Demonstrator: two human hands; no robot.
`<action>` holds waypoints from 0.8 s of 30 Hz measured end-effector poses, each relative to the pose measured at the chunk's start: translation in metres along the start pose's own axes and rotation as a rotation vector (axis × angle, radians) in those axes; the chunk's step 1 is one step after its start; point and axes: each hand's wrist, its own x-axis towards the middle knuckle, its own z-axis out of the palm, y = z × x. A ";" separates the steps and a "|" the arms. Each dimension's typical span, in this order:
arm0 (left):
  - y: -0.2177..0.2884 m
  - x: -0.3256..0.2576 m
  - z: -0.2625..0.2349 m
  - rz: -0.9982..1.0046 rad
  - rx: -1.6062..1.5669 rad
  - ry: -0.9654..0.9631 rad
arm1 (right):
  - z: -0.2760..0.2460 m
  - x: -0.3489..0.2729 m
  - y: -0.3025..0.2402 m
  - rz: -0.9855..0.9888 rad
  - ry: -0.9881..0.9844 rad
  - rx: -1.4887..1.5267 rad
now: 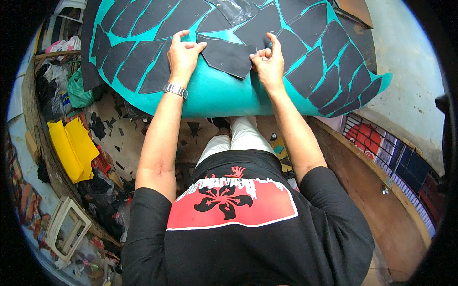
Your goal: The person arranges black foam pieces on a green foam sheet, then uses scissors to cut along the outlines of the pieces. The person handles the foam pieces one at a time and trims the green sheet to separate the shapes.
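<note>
A large teal sheet point(219, 97) lies in front of me, covered with many flat black cut-out pieces set apart by teal gaps. Between my hands is one angular black piece point(226, 57), near the middle of the sheet's near side. My left hand point(183, 57), with a metal watch on its wrist, pinches this piece's upper left corner between thumb and finger. At its right edge, the thumb and fingers of my right hand point(268, 62) are closed on the piece. Its lower corner rests over the bare teal. The material of the pieces cannot be made out.
Clear plastic point(237, 10) lies at the sheet's far middle. To the left are a folded yellow sheet point(72, 148), a green plastic bag point(80, 89) and a cream plastic frame point(68, 228). Black scraps point(98, 127) litter the floor. A wooden panel point(353, 186) stands on the right.
</note>
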 end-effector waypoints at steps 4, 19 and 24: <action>0.000 0.001 0.000 -0.043 -0.047 0.006 | 0.001 -0.002 -0.004 0.050 -0.007 0.014; -0.012 0.022 -0.026 -0.086 -0.086 -0.187 | 0.016 -0.010 -0.007 0.010 -0.059 0.036; -0.018 0.026 -0.028 -0.040 -0.129 -0.234 | 0.015 -0.014 -0.006 0.015 -0.043 0.143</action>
